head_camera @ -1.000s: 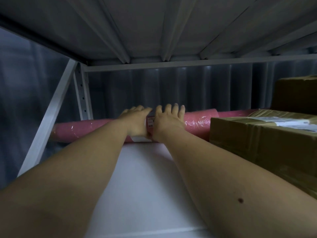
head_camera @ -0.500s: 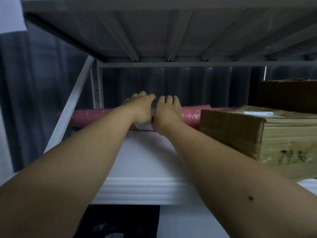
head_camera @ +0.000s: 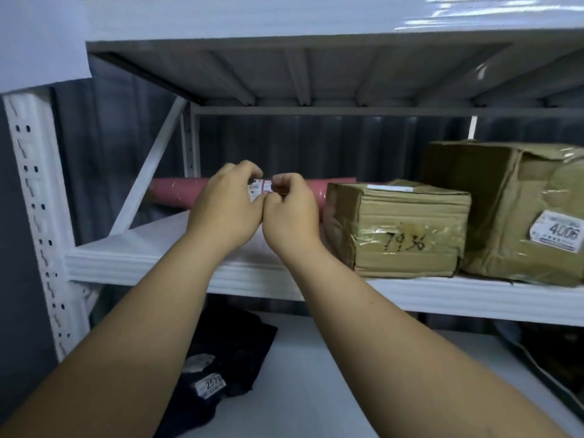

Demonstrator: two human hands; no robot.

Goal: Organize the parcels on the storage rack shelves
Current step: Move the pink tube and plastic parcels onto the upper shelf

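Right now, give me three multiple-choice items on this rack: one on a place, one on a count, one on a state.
1. Where does the pink roll lie?
A. back of the middle shelf
B. the floor
C. on the boxes

2. How many brown boxes stand on that shelf?
A. one
B. two
C. four

3. What are the hands doing?
A. hanging down
B. lifting a box
C. fingering the roll's label

Answers: 1 A, it runs behind box 7936. 2 B, that and box 4006. 3 C, left hand and right hand meet at it.

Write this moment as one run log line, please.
stage: shelving | left hand: on pink roll | right hand: at roll label | roll: rear of shelf
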